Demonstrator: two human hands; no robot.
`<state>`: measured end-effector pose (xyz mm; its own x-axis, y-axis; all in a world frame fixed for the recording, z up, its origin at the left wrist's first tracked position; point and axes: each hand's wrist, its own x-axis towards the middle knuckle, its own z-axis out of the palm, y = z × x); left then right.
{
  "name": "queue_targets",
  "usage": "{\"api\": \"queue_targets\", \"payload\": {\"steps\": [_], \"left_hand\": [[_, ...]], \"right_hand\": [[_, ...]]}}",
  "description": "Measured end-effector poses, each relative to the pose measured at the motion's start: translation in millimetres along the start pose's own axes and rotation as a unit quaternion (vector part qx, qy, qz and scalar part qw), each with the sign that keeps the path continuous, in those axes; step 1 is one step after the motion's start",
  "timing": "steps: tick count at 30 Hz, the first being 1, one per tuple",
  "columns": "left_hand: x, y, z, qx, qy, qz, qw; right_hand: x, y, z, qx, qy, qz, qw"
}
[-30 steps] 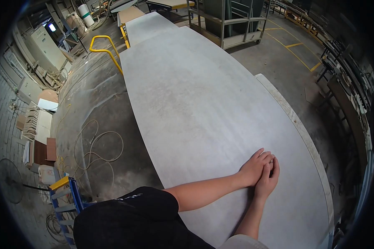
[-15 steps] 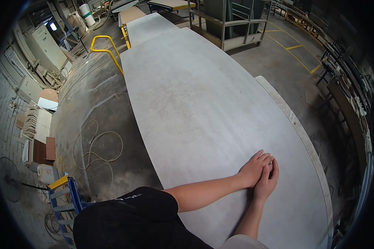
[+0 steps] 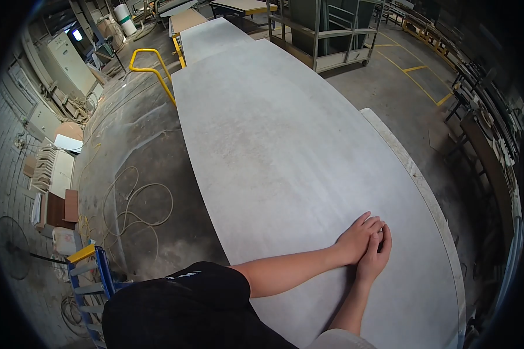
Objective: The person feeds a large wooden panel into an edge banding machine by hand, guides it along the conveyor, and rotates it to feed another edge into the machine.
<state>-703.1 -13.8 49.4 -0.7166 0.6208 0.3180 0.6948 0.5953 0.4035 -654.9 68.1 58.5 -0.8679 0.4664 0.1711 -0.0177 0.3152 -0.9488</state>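
Observation:
My left hand (image 3: 353, 242) and my right hand (image 3: 372, 263) rest together on a large pale grey sheet (image 3: 262, 151). Their fingers overlap and curl in against each other. A small dark patch shows between the fingers; whether it is an object or shadow, I cannot tell. The left forearm reaches across the sheet from a black sleeve, while the right comes up from the bottom edge. Brownish smudges mark the sheet's middle.
A pale strip (image 3: 410, 166) runs along the sheet's right edge. Leftward are a yellow rail (image 3: 151, 71), a looped hose (image 3: 172, 203) on the floor and a blue stepladder (image 3: 103, 270). A wheeled metal rack (image 3: 326, 61) stands at the back.
The view has shifted very slightly. Both hands stay in the same place and pose on the sheet.

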Motion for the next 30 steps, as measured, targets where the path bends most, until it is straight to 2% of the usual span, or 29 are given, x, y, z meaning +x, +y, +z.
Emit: {"api": "queue_targets", "payload": {"steps": [21,30], "left_hand": [[-0.4,1.4,-0.8,-0.039,0.005,-0.016,0.999],[0.4,2.5,-3.6,0.001,-0.023,-0.012,1.000]], "right_hand": [[-0.7,-1.4,-0.9,0.015,-0.005,0.008,1.000],[-0.1,3.3,1.7,0.025,0.017,0.002,1.000]]}}
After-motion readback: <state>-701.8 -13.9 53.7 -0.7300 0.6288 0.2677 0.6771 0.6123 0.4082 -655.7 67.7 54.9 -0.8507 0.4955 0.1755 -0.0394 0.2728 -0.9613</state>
